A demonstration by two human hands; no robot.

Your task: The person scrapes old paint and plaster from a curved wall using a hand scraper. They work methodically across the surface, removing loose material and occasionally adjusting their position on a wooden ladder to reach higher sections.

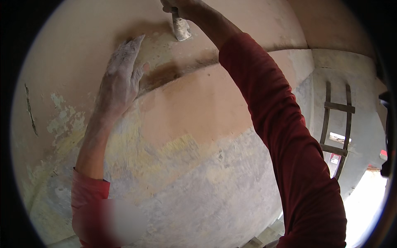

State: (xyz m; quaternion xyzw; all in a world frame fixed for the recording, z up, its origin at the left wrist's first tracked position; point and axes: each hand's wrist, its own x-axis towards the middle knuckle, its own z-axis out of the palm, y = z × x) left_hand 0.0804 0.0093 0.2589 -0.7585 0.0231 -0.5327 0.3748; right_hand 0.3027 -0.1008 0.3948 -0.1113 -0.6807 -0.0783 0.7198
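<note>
My right hand (181,7) is at the top edge of the view, partly cut off, gripping a scraper (181,28) by its handle. The scraper's wide metal blade, smeared with pale residue, points down at the peach-painted surface (198,40) near a scuffed patch. Whether its edge touches there I cannot tell. My left hand (122,69), coated in whitish dust, is raised with straight fingers and holds nothing. It lies over the painted surface, just left of a dark, rough corner line (176,76). Red sleeves cover both arms.
Below the corner line, the wall (201,186) shows peach paint above patchy yellow and grey plaster. Flaking paint (65,116) and a long crack (30,110) mark the left side. A wooden ladder (339,107) stands at the right, near a bright opening (367,198).
</note>
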